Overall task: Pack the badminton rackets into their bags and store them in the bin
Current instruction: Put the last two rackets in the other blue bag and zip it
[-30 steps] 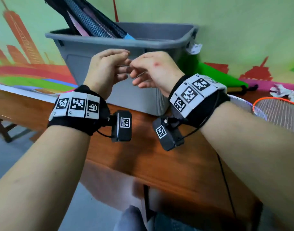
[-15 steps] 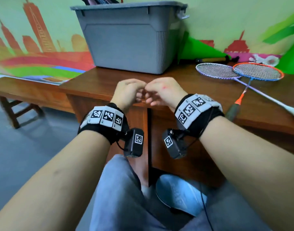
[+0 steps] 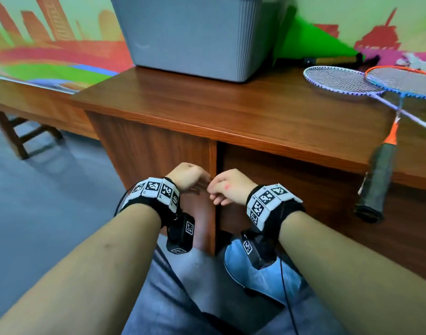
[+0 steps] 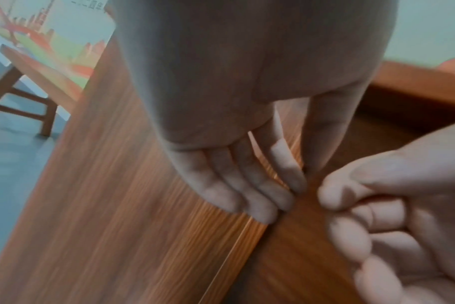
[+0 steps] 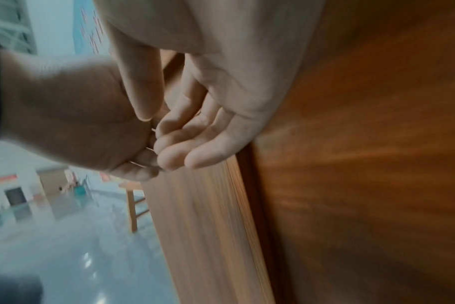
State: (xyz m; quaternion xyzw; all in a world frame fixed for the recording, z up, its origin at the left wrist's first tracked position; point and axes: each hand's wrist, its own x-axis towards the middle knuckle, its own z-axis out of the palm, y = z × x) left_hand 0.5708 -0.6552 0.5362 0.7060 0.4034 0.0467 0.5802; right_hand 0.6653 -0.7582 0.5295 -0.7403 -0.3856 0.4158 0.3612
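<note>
The grey bin [image 3: 195,37] stands at the back of the wooden desk [image 3: 231,110]; the frame cuts off its top. Two bare rackets lie crossed at the desk's right, one purple-framed [image 3: 340,81] and one orange-and-blue [image 3: 405,81] whose black grip [image 3: 376,184] hangs over the front edge. My left hand [image 3: 191,176] [image 4: 299,181] and right hand [image 3: 221,192] [image 5: 159,131] hang close together below the desktop, in front of the desk's side panel. The left fingers are nearly straight, the right ones loosely curled. Neither hand holds anything.
A black and yellow handle [image 3: 332,60] lies against the wall behind the rackets, and white shuttlecocks [image 3: 415,60] sit at the far right. A low wooden bench [image 3: 26,102] runs along the painted wall on the left. My knees and a blue shoe [image 3: 260,274] are below the hands.
Both hands dropped from in front of the bin to below the desktop edge, staying close together. The view tilted down, so the bin's rim and the bagged racket in it left the frame.
</note>
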